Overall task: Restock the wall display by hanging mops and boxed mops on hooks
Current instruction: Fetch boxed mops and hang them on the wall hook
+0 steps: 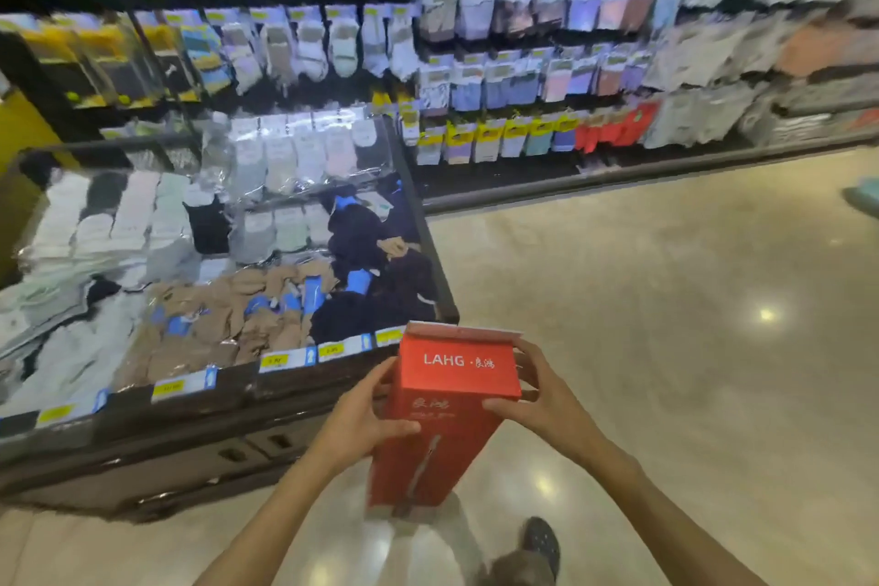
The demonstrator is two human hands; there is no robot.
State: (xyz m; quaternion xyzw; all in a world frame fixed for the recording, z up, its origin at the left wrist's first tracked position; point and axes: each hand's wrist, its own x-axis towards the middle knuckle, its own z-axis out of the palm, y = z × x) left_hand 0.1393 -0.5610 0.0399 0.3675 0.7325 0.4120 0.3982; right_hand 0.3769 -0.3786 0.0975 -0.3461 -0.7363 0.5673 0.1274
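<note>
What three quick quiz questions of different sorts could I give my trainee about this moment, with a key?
1. True or false: the red box is already hanging on a hook.
2. Which hands grip the box? A) left hand only B) right hand only C) both
3. Fill in: the bin to the left of the box holds packs of ____.

Key:
1. False. It is held upright above the floor, in front of the person.
2. C. One hand grips each side near the top.
3. Socks. More hang on the wall display behind.
</note>
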